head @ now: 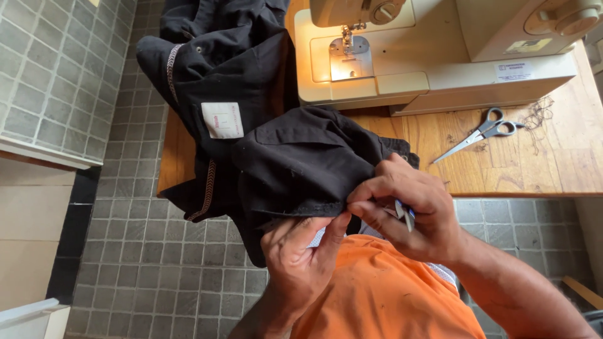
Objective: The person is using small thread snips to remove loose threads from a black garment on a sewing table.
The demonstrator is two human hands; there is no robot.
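You hold the black cloth (295, 163) in front of your orange shirt (377, 295), and most of it hangs off the edge of the wooden table (553, 163). Your left hand (301, 257) pinches the bottom edge of the cloth from below, thumb up. Your right hand (408, 213) pinches the same edge just beside it, and its fingers also squeeze a small blue and white tool (405, 213). A white tag (222, 120) sits on the cloth. The scissors (480, 133) lie on the table, near the cream sewing machine (440, 50). The floor (157, 263) has grey tiles.
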